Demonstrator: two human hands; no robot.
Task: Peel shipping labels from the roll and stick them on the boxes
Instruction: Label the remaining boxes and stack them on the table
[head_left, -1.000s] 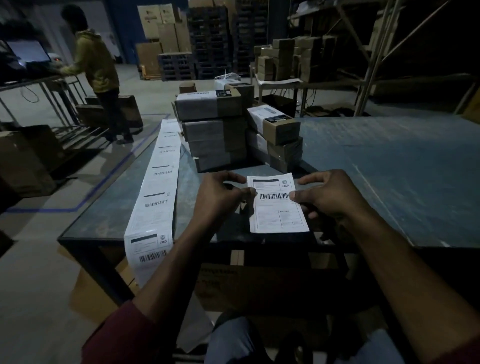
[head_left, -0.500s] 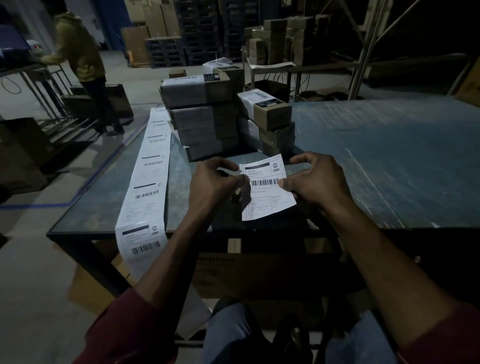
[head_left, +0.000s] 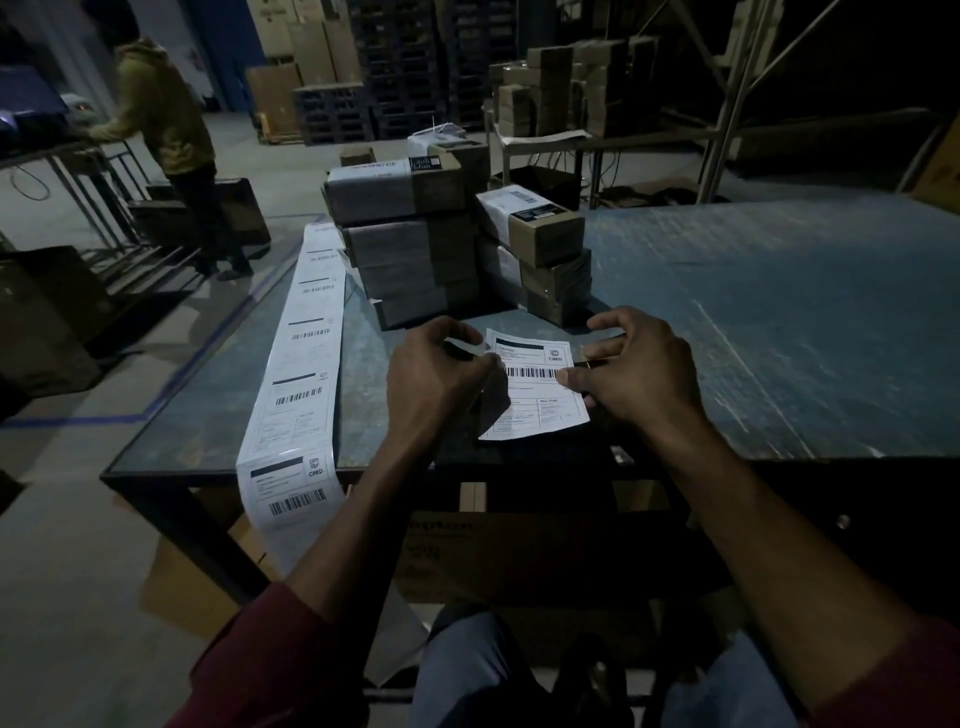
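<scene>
A single white shipping label (head_left: 535, 397) with a barcode is held over the near edge of the table between both hands. My left hand (head_left: 436, 374) pinches its upper left corner, where a strip of backing curls away. My right hand (head_left: 639, 371) pinches its right edge with thumb and forefinger. A long strip of labels (head_left: 304, 384) runs down the table's left side and hangs over the front edge. Two stacks of brown boxes stand just behind the hands: a taller stack (head_left: 410, 234) on the left and a shorter stack (head_left: 540, 249) with a label on its top box.
The blue-grey table (head_left: 779, 322) stretches wide to the right. A cardboard box (head_left: 519, 556) sits under the table by my knees. A person in a yellow hoodie (head_left: 166, 135) stands at a bench at far left. Pallets and carton stacks fill the background.
The label has been lifted and tilted between my hands, and its upper left corner has started to separate from the backing. The camera view has shifted slightly.
</scene>
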